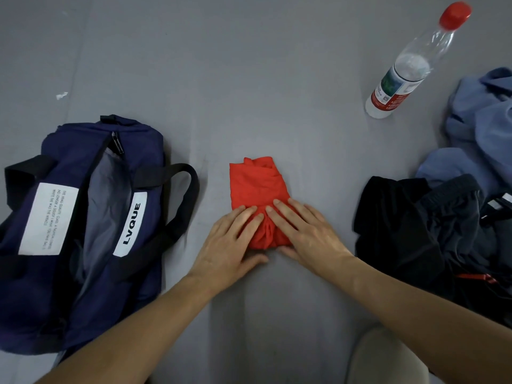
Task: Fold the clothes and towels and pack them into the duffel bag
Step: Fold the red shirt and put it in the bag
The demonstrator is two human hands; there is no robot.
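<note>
The folded red garment (257,184) lies on the grey surface straight ahead of us, its long axis running near to far. Our left hand (230,242) and right hand (304,231) press flat on its near end, side by side, fingers straight and gripping nothing. The duffel bag (33,286) lies to the left, unzipped with its mouth upward and its long axis also near to far, so we judge the left hand nearer for the carry across.

Grey surface (249,79) with duffel bag (55,286), red garment (257,184), bottle (410,67), black clothes (401,217), blue clothes (484,120)
</note>
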